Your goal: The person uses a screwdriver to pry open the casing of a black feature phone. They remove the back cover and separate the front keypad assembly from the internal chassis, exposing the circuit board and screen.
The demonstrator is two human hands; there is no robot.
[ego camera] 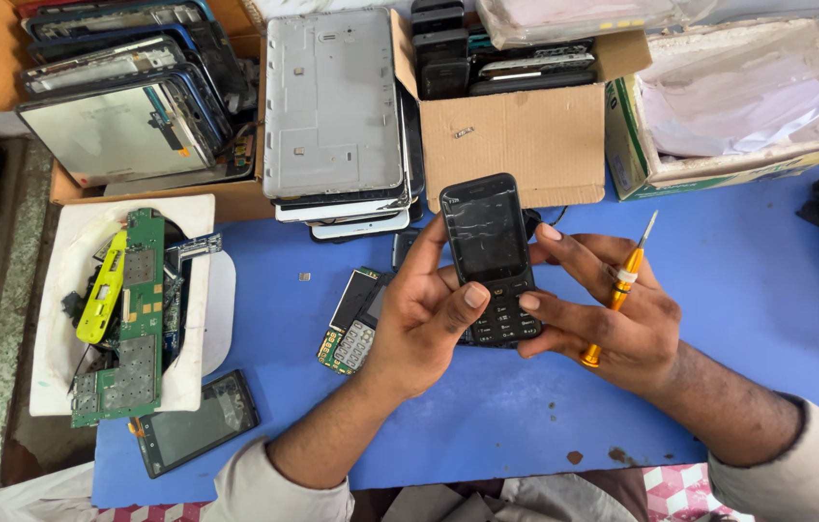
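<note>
At the centre of the blue table [738, 290], head view: your left hand [424, 319] and right hand [613, 314] share one black keypad phone [489, 256], held upright just above the surface, screen dark and facing you. Left fingers wrap its left edge from behind, thumb pressing the keypad from the side. Right fingers close on its right edge, thumb tip meeting the keypad. The right hand also pinches an orange screwdriver [618, 286] between the fingers, tip pointing to 1 o'clock, clear of the phone.

At 8 o'clock of the phone, under your left wrist, a stripped phone with bare keypad [351, 324] lies flat. Further out at 8 o'clock, a dark smartphone [195, 423] lies near the table's edge. At 9 o'clock, a white tray [57, 290] holds green circuit boards [134, 319] and a yellow strip [103, 287].

At 12 o'clock, an open cardboard box [516, 145] stands just behind the phone, holding dark phones. At 11 o'clock, a stack of tablets [332, 106], grey back uppermost. At 10 o'clock, a box of loose screens [124, 106]. At 2 o'clock, a box of plastic bags [738, 97].
</note>
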